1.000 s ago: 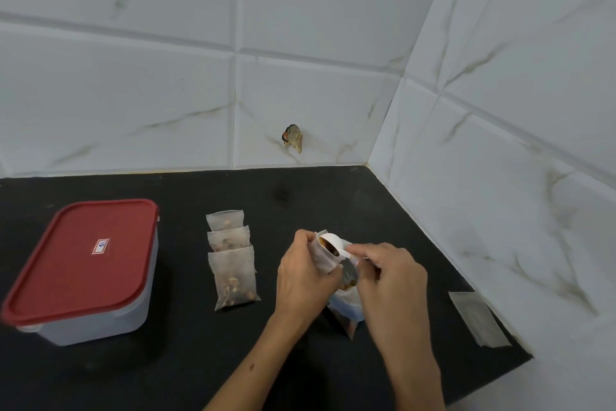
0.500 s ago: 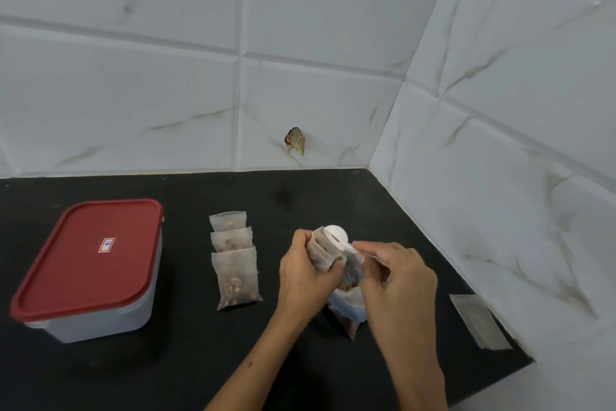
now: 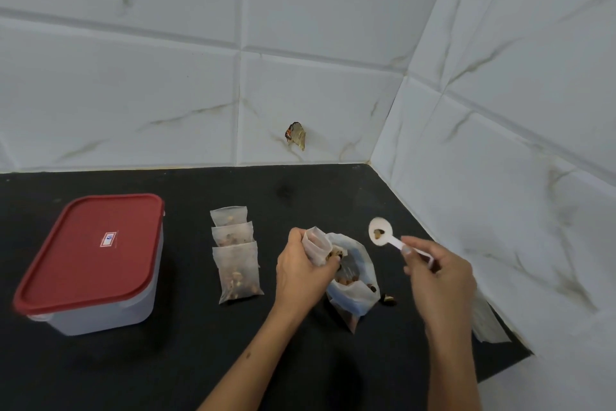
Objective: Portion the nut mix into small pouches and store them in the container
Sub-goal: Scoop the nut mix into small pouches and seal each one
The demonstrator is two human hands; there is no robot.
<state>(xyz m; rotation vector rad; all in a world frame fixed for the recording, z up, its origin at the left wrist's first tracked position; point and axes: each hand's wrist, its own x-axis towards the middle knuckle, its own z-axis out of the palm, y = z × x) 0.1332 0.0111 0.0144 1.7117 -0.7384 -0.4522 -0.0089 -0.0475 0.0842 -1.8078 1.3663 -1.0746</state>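
My left hand (image 3: 301,272) grips a small translucent pouch (image 3: 317,249) with its mouth open and a few nuts inside. Just right of it stands the clear bag of nut mix (image 3: 355,280), open at the top. My right hand (image 3: 436,272) pinches the handle of a white plastic spoon (image 3: 383,234), lifted off to the right of the pouch with a nut or two in its bowl. Three filled pouches (image 3: 236,254) lie in an overlapping row to the left. A closed container with a red lid (image 3: 93,254) sits at the far left.
A couple of spilled nuts (image 3: 386,298) lie on the black counter (image 3: 186,354) beside the bag. Empty pouches (image 3: 486,324) lie by the right wall, partly behind my right arm. Tiled walls close the back and right sides.
My right hand has drawn the spoon out of the pouch mouth and away to the right. The nut bag, hidden before behind my hands, now shows. Nuts have dropped onto the counter.
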